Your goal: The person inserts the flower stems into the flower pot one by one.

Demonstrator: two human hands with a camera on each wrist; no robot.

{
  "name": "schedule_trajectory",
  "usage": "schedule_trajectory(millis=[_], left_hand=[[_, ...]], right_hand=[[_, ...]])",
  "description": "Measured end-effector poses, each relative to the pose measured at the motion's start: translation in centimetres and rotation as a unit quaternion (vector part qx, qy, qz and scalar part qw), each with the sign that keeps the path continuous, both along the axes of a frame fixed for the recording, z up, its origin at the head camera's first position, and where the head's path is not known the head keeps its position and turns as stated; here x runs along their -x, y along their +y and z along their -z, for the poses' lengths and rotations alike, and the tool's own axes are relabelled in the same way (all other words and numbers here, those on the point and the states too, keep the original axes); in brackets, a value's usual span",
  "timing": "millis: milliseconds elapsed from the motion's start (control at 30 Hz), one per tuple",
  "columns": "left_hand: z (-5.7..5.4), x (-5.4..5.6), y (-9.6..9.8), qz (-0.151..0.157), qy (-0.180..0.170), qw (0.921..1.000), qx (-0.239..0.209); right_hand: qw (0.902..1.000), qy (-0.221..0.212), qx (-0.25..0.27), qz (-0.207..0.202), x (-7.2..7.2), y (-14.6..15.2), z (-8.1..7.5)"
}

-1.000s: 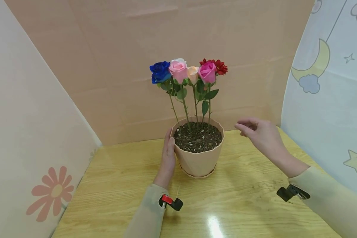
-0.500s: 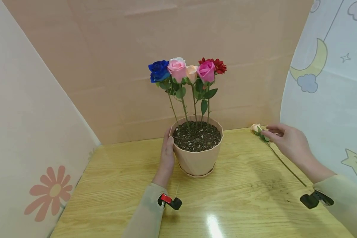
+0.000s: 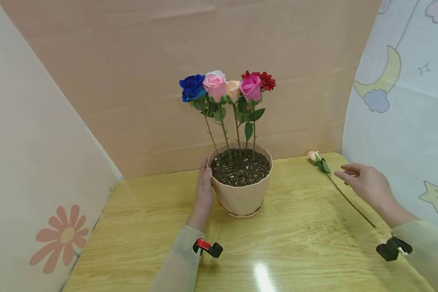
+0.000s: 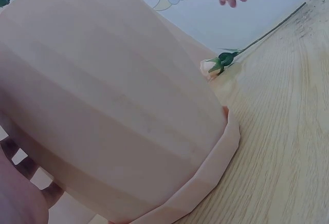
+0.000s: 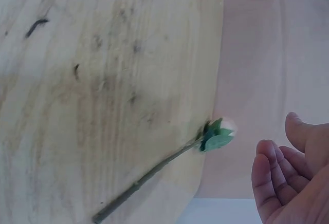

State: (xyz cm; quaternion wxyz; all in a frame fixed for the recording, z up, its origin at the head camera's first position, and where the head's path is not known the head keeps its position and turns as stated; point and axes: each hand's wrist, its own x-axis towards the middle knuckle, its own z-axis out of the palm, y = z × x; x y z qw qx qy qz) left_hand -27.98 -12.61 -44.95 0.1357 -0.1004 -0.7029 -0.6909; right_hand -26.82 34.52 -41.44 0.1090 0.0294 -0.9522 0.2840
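Note:
A peach plastic flowerpot (image 3: 241, 198) full of dark soil stands on its saucer (image 3: 242, 215). Artificial flowers rise from the soil: a blue rose (image 3: 192, 88), a light pink rose (image 3: 215, 86), a peach rose (image 3: 233, 90), a magenta rose (image 3: 251, 86) and red blooms (image 3: 268, 81), with a white one partly hidden behind. My left hand (image 3: 204, 190) rests along the pot's left side, fingers against the wall. On the table at right lies a loose pale peach rose (image 5: 218, 134) with a long stem. My right hand (image 3: 366, 184) hovers beside it, fingers loosely bent, holding nothing.
The light wooden table (image 3: 149, 227) meets a tan backdrop (image 3: 149, 101) behind the pot. Printed cloth walls stand at left and right (image 3: 405, 134). Dark soil specks (image 5: 136, 47) lie on the table near the loose rose.
My right hand has moved rightward, away from the pot, and past the loose rose, which its hand and arm hid at first. My left hand stays on the pot.

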Motion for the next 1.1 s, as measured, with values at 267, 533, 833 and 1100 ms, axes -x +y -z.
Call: schedule_trajectory(millis=[267, 533, 833, 1100], left_hand=[[0.1, 0.0, -0.1, 0.000, -0.007, 1.0000, -0.003], [0.3, 0.0, -0.1, 0.011, -0.013, 0.9998, -0.007], [0.3, 0.1, -0.1, 0.009, -0.006, 0.9999, -0.004], [0.3, 0.1, -0.2, 0.007, -0.002, 1.0000, 0.000]], right_hand=[[0.9991, -0.042, -0.010, 0.000, 0.5, 1.3, 1.9], [0.9974, -0.071, -0.010, 0.001, 1.0, 2.3, 3.4], [0.9969, -0.078, -0.002, 0.014, 1.8, 3.2, 5.7], [0.9958, -0.089, -0.010, 0.016, 1.9, 3.6, 6.7]])
